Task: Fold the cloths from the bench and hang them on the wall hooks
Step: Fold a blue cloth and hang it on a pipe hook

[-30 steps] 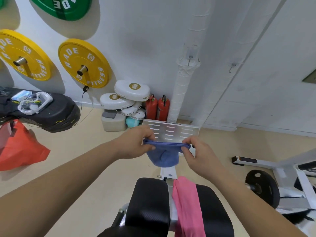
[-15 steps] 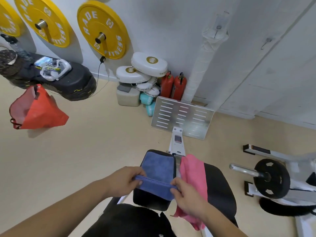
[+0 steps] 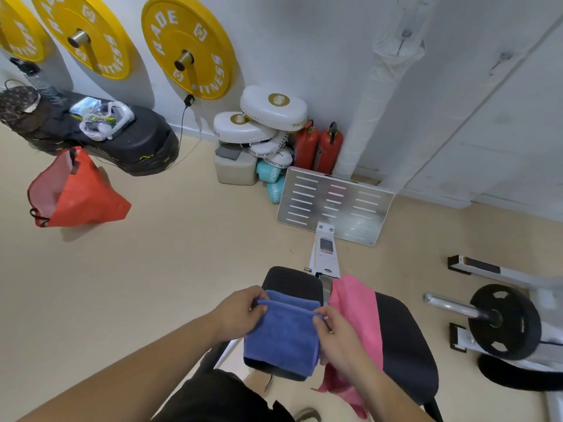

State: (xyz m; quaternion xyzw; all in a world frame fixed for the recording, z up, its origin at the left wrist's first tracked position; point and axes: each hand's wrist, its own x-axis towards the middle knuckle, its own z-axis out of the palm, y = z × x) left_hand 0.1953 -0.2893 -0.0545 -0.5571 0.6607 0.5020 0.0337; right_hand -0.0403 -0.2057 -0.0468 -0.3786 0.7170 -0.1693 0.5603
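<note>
Over the bench (image 3: pixel 402 345), left hand (image 3: pixel 240 312) and right hand (image 3: pixel 338 339), pinch-grip on blue cloth (image 3: pixel 283 336)

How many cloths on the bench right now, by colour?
Blue cloth: 1, folded on the bench, pinched by the left hand and right hand
Pink cloth: 1, draped over the bench beside it
Total: 2
</note>
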